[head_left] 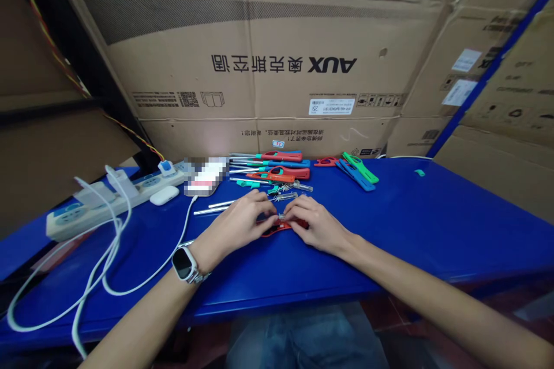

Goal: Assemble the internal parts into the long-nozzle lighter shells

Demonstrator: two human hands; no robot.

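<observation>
My left hand (242, 220) and my right hand (312, 223) meet at the middle of the blue table (411, 225), fingers curled in a pinch. Between them lies a red plastic lighter shell (277, 229) with a small metal part (281, 217) at my fingertips. Both hands press on this piece. Just behind my hands lie loose metal tubes (216, 206) and small springs (283, 188). Farther back sits a cluster of long-nosed lighters (277, 166) in red, teal and blue.
A white power strip (108, 196) with plugged chargers and white cables (99, 265) fills the left side. A white earbud case (164, 195) and a phone (205, 176) lie near it. Green and blue lighter shells (358, 170) lie at the back right. Cardboard boxes (281, 57) wall off the rear.
</observation>
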